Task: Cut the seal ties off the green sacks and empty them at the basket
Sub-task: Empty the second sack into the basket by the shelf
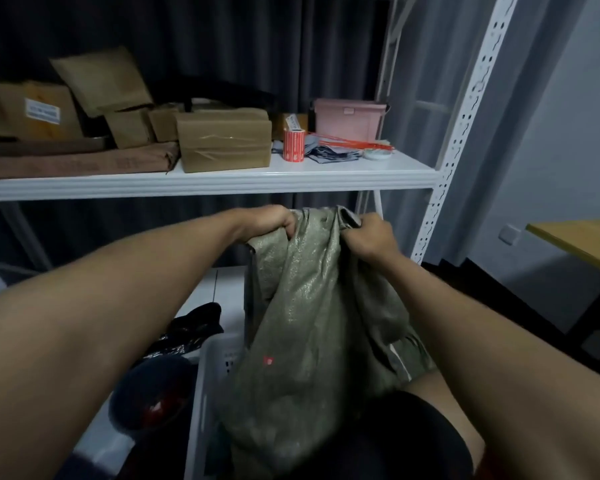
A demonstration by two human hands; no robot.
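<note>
Green sack [312, 306] over white basket [208, 368], left grip [274, 221] and right grip [373, 233] clenching its top, white shelf [291, 178] behind, possibly boxes.

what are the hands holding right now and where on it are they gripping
Both hands grip the green sack by its top edge: the left hand at the left corner, the right hand at the right, above the basket.

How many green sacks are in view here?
1: the green sack hangs over the white basket, its top edge gripped by the left hand and right hand. Others may be hidden.

One green sack [312, 306], two hands [274, 220]
</note>
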